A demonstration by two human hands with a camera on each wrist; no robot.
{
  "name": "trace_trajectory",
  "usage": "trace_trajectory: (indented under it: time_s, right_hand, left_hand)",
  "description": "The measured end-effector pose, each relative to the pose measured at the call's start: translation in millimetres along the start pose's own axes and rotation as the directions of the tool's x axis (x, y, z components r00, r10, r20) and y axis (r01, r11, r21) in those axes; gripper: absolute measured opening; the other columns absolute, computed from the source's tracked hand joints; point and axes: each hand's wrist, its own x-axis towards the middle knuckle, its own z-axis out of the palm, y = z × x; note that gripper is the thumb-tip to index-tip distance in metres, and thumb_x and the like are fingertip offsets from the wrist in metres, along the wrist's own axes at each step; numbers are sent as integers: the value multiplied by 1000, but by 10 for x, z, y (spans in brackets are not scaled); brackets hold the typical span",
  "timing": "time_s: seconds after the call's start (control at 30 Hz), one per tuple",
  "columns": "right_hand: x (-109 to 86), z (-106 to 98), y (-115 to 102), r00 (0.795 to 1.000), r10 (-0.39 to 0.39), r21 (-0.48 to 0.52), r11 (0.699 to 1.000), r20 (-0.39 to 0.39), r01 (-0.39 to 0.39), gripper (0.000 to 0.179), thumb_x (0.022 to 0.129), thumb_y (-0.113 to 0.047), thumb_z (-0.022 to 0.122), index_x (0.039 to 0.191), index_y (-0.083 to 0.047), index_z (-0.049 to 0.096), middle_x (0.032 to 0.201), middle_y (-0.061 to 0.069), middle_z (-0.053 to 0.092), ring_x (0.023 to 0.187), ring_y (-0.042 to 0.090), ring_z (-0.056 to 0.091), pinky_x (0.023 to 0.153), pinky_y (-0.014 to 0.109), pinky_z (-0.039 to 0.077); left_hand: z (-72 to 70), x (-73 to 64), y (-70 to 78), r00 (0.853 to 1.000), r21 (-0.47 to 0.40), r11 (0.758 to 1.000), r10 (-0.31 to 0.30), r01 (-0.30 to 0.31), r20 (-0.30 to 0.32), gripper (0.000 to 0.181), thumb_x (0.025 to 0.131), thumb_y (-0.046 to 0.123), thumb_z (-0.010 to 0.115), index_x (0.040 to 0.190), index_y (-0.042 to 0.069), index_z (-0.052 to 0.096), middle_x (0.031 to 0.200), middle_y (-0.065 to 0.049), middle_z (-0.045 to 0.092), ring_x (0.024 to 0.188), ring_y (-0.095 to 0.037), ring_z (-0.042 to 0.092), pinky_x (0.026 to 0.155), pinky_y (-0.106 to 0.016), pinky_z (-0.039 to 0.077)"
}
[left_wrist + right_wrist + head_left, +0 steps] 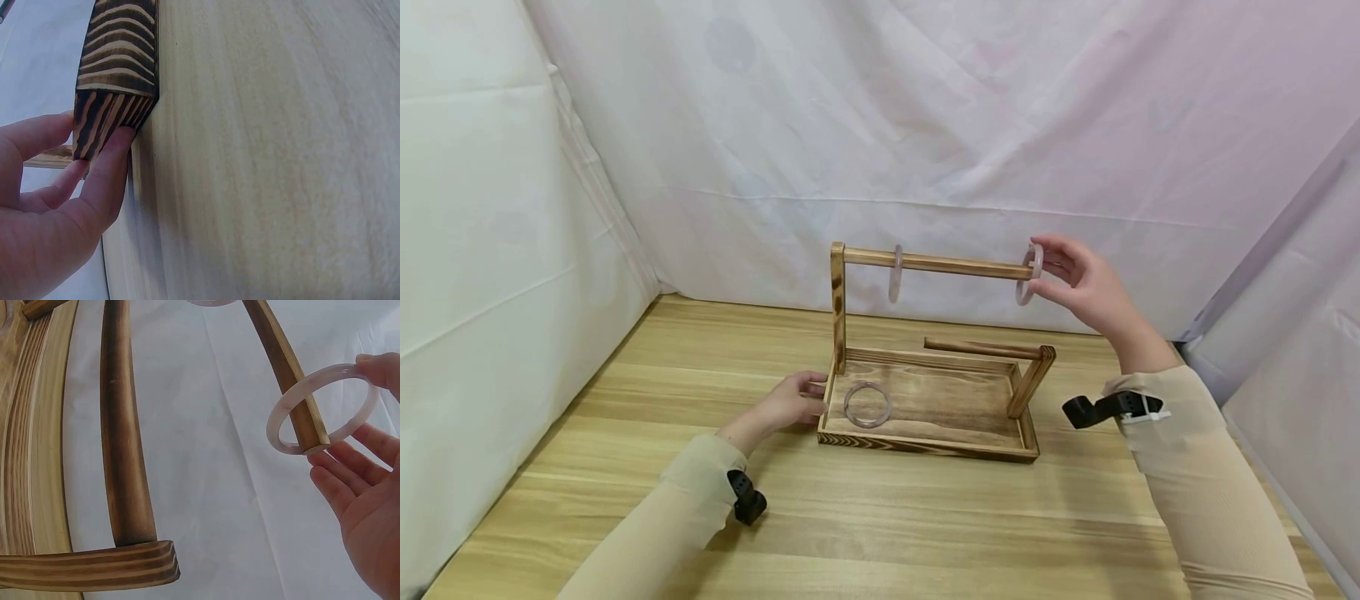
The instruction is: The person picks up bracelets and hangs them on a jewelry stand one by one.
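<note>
My right hand [1088,282] pinches a pale lavender bangle [1037,260] between thumb and fingers. In the right wrist view, that bangle [284,419] encircles the free end of the upper wooden rod [306,422]. Farther left along the rod hangs a second pale bangle [896,273]. A third, more see-through bangle [867,405] lies flat in the left part of the stand's wooden tray [955,404]. At the tray's left end, my left hand [790,402] holds the end piece [106,119], its fingers and thumb on different edges of it.
The stand's lower rod [985,347] runs left from a short slanted post [1032,382] at the tray's right end. A taller post [838,308] carries the upper rod. White cloth [760,150] hangs behind and beside the wood-grain table [880,517].
</note>
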Motion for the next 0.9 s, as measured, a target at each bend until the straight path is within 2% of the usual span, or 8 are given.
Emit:
trace_trajectory:
  time_s: [0.27,0.37,0.5,0.6,0.77,0.9]
  right_hand:
    - [54,25,-68,999,45,-100,994,5,-44,58,87,-7,64,139,-1,39,118,-14,50,115,2,49,97,7,40]
    - [76,34,-72,998,66,-126,990,3,-65,58,87,-9,65,139,-3,39,123,-1,51,118,8,48,99,9,39]
    - [91,48,-79,998,64,-152,986,7,-62,59,87,-11,65,139,-4,40,129,14,48,120,6,46,101,10,38]
    - [102,61,-86,998,58,-170,984,5,-56,58,87,-12,66,139,-5,41,130,13,48,124,5,45,102,8,36]
    - [115,84,-105,998,59,-183,982,17,-55,59,87,-14,66,139,-6,40,133,14,45,131,23,40,101,5,34]
    - [129,100,-118,998,65,-186,981,23,-60,58,87,-14,66,139,-7,41,134,13,46,131,19,41,99,4,34]
  left_hand:
    - [2,2,-11,1000,4,1000,-3,3,4,56,86,-5,53,137,-12,31,128,-34,42,99,-29,59,85,-40,56]
    - [4,3,-14,1000,4,1000,-4,4,6,56,86,-5,53,137,-12,31,128,-35,42,101,-32,59,85,-40,56]
    - [5,4,-19,1000,-1,1000,-8,8,7,56,86,-5,53,138,-12,31,129,-35,42,104,-35,58,85,-40,56]
    - [2,6,-21,1000,-3,1000,-13,13,7,57,86,-5,53,138,-11,31,129,-34,41,104,-35,58,85,-40,56]
    - [-6,4,-23,1000,-7,1000,-11,11,12,57,86,-6,53,138,-11,30,129,-35,41,104,-34,58,85,-41,56]
    - [-4,-4,-20,1000,-8,1000,-8,8,18,56,87,-5,53,138,-12,30,129,-35,42,105,-35,58,85,-41,56]
